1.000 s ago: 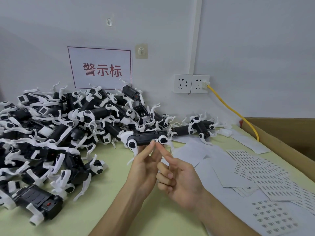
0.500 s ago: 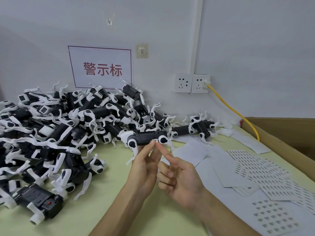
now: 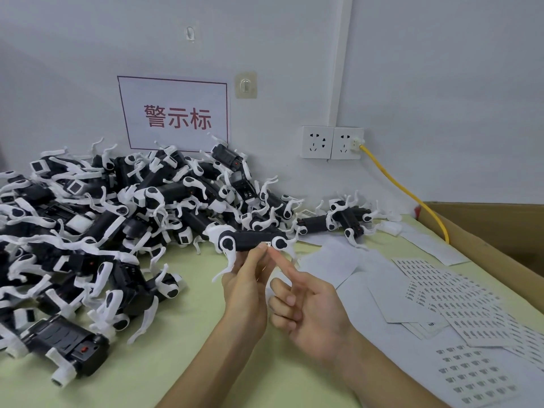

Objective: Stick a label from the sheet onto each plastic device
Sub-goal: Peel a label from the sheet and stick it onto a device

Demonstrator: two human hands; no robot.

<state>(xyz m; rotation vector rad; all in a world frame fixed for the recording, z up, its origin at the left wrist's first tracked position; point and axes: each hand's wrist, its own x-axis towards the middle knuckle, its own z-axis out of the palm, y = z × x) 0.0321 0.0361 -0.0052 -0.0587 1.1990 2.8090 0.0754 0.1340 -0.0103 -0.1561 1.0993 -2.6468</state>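
I'm pinching the plastic device (image 3: pixel 253 241) in my left hand (image 3: pixel 247 287), above the table (image 3: pixel 191 363), near the pile. My right hand (image 3: pixel 306 313), gripping nothing, is pressing the label (image 3: pixel 266 244) with a straight forefinger (image 3: pixel 279 260). I'm aiming to flatten every edge.

Grey wall (image 3: pixel 441 83) bears a red-lettered sign (image 3: pixel 176 113) and sockets (image 3: pixel 332 142) behind a green table (image 3: pixel 191 334)

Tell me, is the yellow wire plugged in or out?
Plugged in: the yellow wire ends in a plug in the right wall socket; the left socket holds nothing.
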